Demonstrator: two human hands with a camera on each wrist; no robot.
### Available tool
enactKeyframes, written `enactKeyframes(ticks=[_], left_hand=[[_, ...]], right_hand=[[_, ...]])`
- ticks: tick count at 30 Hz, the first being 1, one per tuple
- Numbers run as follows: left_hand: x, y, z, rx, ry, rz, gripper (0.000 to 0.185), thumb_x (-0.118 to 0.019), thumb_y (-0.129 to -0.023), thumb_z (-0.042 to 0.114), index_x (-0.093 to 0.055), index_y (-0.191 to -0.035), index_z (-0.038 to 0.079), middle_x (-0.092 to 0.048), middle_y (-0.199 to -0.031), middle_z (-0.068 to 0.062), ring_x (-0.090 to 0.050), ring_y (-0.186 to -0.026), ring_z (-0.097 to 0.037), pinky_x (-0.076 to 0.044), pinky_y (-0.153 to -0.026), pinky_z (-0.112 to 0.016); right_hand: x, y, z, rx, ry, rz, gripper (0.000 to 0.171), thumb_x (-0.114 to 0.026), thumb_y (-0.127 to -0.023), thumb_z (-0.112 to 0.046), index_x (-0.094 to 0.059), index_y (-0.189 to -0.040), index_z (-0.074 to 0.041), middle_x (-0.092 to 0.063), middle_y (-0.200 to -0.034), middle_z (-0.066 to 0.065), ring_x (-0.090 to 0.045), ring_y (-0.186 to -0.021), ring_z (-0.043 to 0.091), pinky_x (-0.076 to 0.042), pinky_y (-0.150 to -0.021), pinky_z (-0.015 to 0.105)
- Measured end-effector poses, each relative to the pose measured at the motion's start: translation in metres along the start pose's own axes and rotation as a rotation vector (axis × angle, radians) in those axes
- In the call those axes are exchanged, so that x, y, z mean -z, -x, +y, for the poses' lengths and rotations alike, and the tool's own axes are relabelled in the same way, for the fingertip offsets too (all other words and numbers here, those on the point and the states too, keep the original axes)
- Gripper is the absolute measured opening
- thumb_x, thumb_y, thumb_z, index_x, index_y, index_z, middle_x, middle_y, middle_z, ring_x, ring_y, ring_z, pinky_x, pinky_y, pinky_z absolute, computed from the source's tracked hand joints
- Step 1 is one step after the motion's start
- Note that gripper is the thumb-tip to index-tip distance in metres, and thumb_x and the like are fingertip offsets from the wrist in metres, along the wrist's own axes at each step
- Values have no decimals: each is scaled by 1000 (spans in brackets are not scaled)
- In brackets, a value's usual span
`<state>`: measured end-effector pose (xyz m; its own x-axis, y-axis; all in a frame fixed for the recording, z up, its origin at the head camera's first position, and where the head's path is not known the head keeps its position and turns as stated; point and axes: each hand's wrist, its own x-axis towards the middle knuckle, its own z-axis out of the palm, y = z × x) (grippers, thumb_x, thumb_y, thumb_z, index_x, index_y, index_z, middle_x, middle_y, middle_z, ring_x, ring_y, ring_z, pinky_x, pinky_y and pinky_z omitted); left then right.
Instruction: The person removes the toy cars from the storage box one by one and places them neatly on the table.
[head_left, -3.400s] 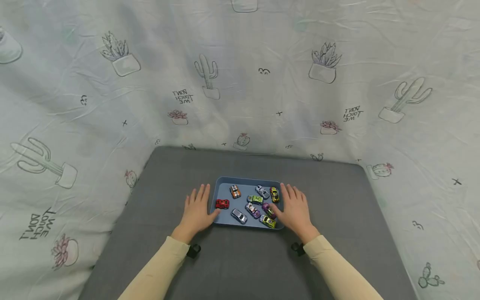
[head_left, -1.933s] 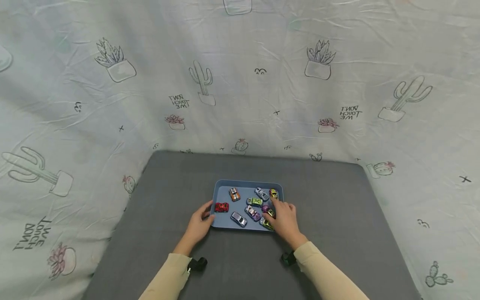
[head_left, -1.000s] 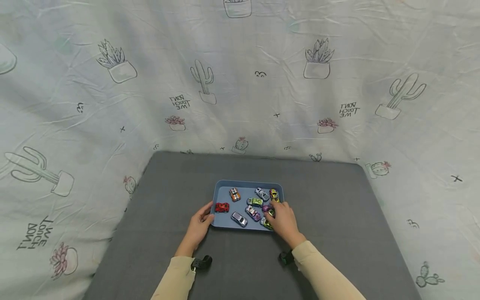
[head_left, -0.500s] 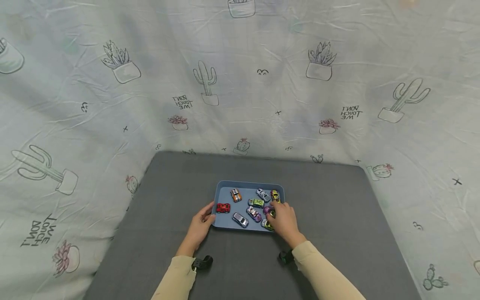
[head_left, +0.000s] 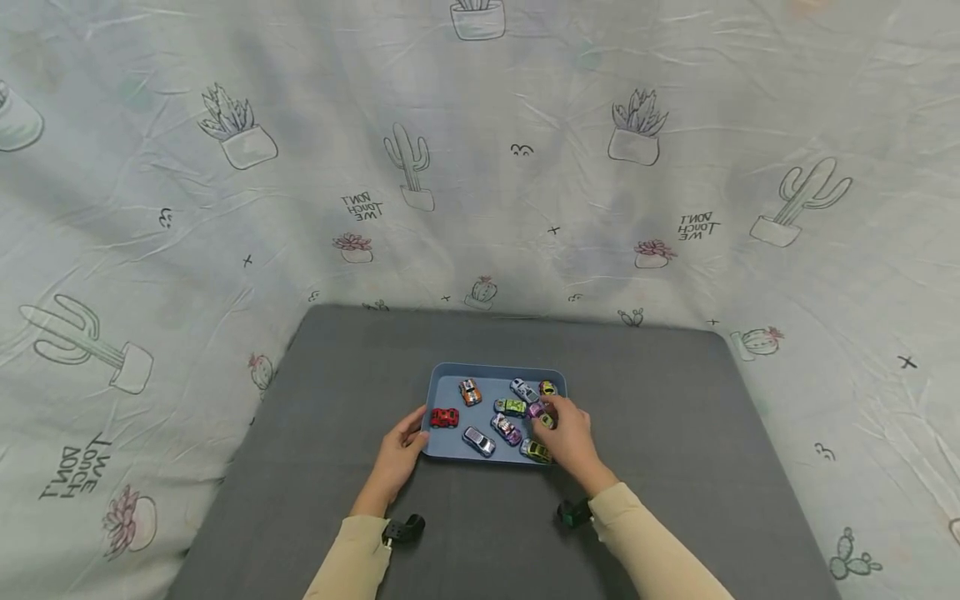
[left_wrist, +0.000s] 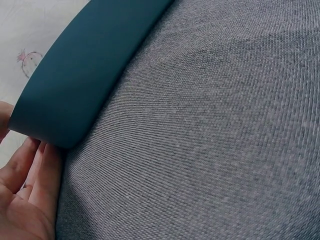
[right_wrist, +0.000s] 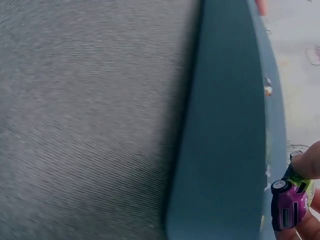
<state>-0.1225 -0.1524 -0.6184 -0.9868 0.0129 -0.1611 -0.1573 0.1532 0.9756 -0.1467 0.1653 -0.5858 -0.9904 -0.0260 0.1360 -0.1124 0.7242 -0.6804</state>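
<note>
Only readable text was on the printed cloth backdrop (head_left: 480,167): the words "DON'T TOUCH WE" showed mirrored, in three short stacked lines. One print sat left of centre, beside a cactus-in-pot drawing (head_left: 367,206). A second sat on the right, near a pink succulent drawing (head_left: 698,226). A third, larger and tilted, sat at the lower left of the cloth (head_left: 75,477). Small "x" marks were scattered over the cloth, e.g. (head_left: 553,230) and (head_left: 907,362). The toy cars in the blue tray (head_left: 450,371) carried markings too small to read. Both wrist views showed no text.
</note>
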Motion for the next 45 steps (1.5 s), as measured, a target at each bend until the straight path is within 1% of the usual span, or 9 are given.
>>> enactKeyframes(ticks=[7, 10, 14, 23, 26, 32, 37, 40, 45], left_hand=[[-2, 0, 3, 0, 10, 12, 48, -60, -97, 10, -50, -142, 21, -50, -141, -11, -52, -121, -26, -42, -100, -42], [-3, 1, 4, 0, 11, 13, 48, -60, -97, 10, -50, -143, 21, -50, -141, -11, -52, -121, -27, -42, -100, -43], [-4, -1, 4, 2, 8, 13, 49, -61, -97, 10, -50, -143, 21, -49, -142, -12, -51, -121, -27, -41, -101, -45], [-5, -1, 2, 15, -7, 23, 49, -60, -97, 11, -49, -144, 21, -49, -141, -12, -51, -122, -28, -41, -102, -47], [-5, -1, 1, 10, 1, 20, 49, -60, -97, 11, -49, -143, 20, -49, -142, -12, -51, -123, -28, -41, -102, -47], [-6, 3, 9, 19, -9, 10, 48, -59, -98, 11, -48, -144, 19, -46, -144, -14, -48, -127, -30, -38, -105, -47], [-8, 1, 3, 14, -12, 29, 48, -58, -98, 13, -48, -145, 21, -44, -146, -11, -44, -131, -28, -36, -106, -46], [-9, 1, 3, 10, -15, 26, 48, -57, -99, 13, -47, -145, 22, -43, -147, -11, -43, -132, -29, -36, -106, -46], [-7, 1, 1, 31, -15, 19, 49, -58, -99, 16, -46, -146, 24, -42, -148, -10, -41, -133, -29, -35, -107, -46]], right_hand=[[18, -10, 2, -59, -144, 58, 43, -74, -86, -17, -60, -123, -2, -62, -102, 9, -58, -96, 25, -28, -93, 47], [26, -14, 8, -116, -185, 72, 42, -71, -88, -19, -58, -125, -3, -61, -107, 10, -56, -98, 25, -35, -92, 43], [35, -20, 20, -191, -229, 91, 42, -68, -91, -21, -56, -126, -2, -60, -109, 13, -55, -96, 24, -47, -81, 38], [39, -22, 51, -370, -337, 150, 42, -64, -93, -20, -53, -126, 3, -59, -108, 19, -56, -91, 25, -49, -64, 23], [38, -23, 60, -434, -333, 174, 43, -64, -93, -22, -53, -125, 4, -58, -108, 20, -57, -93, 27, -49, -69, 27], [42, -32, 68, -489, -313, 170, 46, -61, -94, -25, -50, -129, 3, -57, -115, 22, -55, -102, 33, -47, -82, 44], [46, -43, 74, -504, -249, 170, 47, -62, -94, -29, -51, -129, 0, -58, -118, 20, -53, -107, 35, -34, -97, 51], [46, -47, 80, -511, -225, 167, 49, -62, -93, -30, -50, -130, 0, -58, -118, 21, -53, -108, 36, -27, -99, 54], [44, -49, 87, -579, -278, 162, 52, -64, -91, -33, -50, -130, -1, -56, -117, 19, -46, -111, 38, -28, -98, 54]])
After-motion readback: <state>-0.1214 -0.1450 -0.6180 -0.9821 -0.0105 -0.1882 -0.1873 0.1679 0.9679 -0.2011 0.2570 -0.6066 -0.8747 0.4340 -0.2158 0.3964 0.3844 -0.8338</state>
